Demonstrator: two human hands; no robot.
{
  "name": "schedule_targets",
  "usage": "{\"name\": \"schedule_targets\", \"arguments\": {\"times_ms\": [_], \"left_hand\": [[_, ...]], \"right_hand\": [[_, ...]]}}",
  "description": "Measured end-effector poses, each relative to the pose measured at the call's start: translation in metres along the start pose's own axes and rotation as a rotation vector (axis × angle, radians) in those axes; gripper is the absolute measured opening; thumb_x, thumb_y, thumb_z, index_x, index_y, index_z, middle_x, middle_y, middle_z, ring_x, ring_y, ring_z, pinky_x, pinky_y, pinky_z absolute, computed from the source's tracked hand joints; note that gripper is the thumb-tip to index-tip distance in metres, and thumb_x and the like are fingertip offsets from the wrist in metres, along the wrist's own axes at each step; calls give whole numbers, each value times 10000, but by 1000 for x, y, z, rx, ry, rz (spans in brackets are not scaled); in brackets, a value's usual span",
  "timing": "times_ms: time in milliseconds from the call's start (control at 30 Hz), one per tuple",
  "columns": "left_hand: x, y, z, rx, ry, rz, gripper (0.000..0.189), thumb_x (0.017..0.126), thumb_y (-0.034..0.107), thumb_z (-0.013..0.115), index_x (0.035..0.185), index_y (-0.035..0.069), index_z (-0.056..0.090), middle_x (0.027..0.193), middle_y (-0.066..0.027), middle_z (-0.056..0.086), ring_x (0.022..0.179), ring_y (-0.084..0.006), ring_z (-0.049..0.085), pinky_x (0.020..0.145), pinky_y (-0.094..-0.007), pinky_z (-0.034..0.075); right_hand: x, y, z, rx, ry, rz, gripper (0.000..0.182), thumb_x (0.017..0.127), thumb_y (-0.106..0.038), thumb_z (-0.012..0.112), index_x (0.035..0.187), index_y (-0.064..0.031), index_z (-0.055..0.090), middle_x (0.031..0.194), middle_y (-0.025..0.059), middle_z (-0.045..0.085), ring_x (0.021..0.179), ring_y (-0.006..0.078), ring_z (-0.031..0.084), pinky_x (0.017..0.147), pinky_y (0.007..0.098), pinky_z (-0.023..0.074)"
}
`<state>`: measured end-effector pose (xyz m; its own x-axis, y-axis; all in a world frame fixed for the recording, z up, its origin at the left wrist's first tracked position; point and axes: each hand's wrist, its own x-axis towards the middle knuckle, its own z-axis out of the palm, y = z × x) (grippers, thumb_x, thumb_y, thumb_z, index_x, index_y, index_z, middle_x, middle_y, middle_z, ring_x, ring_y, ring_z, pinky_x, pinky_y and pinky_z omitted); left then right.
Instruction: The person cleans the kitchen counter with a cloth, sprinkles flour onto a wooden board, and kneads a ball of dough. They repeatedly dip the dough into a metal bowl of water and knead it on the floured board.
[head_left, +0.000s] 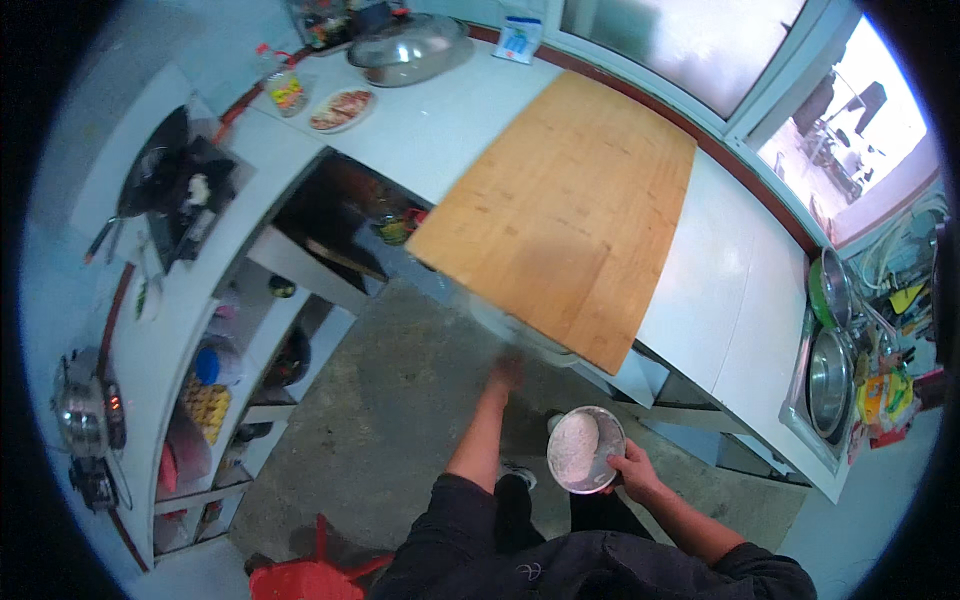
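My right hand (635, 470) grips the rim of a round metal bowl (604, 466), held in front of my body with its mouth up. White flour (572, 450) is heaped against the left side of the bowl. My left hand (508, 370) reaches forward, just short of the front edge of a large wooden board (570, 202). Motion blurs its fingers, so I cannot tell what they hold or touch. Under the board's edge, close to that hand, a pale round container (559, 355) is partly hidden and blurred.
The board overhangs the white tiled counter (720, 277). A lidded metal pan (411, 51), an oil bottle (285, 88) and a plate of meat (343, 110) stand at the back left. Metal basins (828, 382) sit right, at the sink. A red stool (307, 577) is at lower left.
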<state>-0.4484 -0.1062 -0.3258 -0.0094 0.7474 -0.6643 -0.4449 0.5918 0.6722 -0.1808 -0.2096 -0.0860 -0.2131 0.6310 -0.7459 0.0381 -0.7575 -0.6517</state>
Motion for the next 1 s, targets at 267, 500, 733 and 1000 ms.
{"name": "schedule_targets", "arguments": {"times_ms": [267,500,733,1000], "left_hand": [[-216,-48,-146,-612,249,-245,271,858,194,539,1034,-11,522,1020,-170,617,808,-254,606,682,-328,512],[-305,-66,-244,-810,558,-233,235,887,151,432,937,-39,561,835,-146,626,684,-245,580,619,-334,505],[-278,-10,-202,-959,357,-154,180,859,103,480,940,-32,566,816,-121,628,710,-246,596,634,-353,502],[-216,115,-174,-879,242,-31,144,836,63,517,928,-30,576,848,-128,635,720,-225,599,646,-330,508]], "right_hand": [[-16,-115,63,61,-32,-191,402,727,20,461,1129,8,472,777,141,593,535,216,598,384,303,483],[38,-240,47,57,352,-821,393,750,24,354,1128,25,462,748,155,585,463,196,578,330,271,462],[95,-320,25,-153,530,-877,454,767,23,351,1204,-16,467,838,205,599,494,248,605,368,329,495],[162,-390,-7,-346,706,-826,377,780,4,326,1117,-25,493,754,163,591,430,241,580,338,326,475]]}}
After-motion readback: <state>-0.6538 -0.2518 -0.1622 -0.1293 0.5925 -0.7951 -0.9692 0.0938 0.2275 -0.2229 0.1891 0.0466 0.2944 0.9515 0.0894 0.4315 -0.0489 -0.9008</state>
